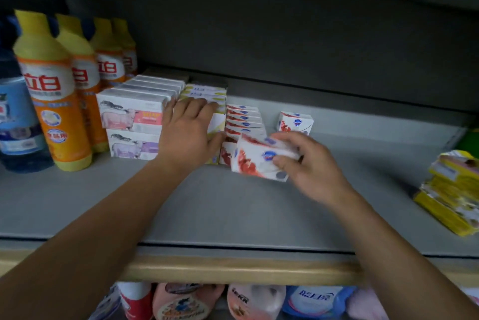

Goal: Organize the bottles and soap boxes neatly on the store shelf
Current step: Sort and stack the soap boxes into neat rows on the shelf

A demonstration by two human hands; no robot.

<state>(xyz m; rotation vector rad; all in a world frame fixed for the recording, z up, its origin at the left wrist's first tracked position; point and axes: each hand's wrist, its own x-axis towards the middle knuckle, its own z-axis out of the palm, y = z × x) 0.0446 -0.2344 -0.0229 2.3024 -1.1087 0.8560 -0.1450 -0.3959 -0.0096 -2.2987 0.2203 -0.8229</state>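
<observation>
Soap rows stood aligned near the shelf [233, 203] back. Left hand [186, 130] lay spread, bracing them; right hand [308, 161] pinched a red-white soap box [256, 161]; one stray box [295, 121] remained.

At ten o'clock stand tall plastic bottles with yellow caps and orange bodies [53, 102], their white labels printed in red characters. Beside them, white cardboard soap boxes [129, 115] carry pink and lilac sheep pictures. At twelve o'clock, pale green-and-white cartons [204, 93]. My right grip [308, 161] pinches a white soap box with red splashes and a blue badge [259, 157]. The shelf [207, 205] is plain grey; at three o'clock lie yellow packets [451, 190].
</observation>
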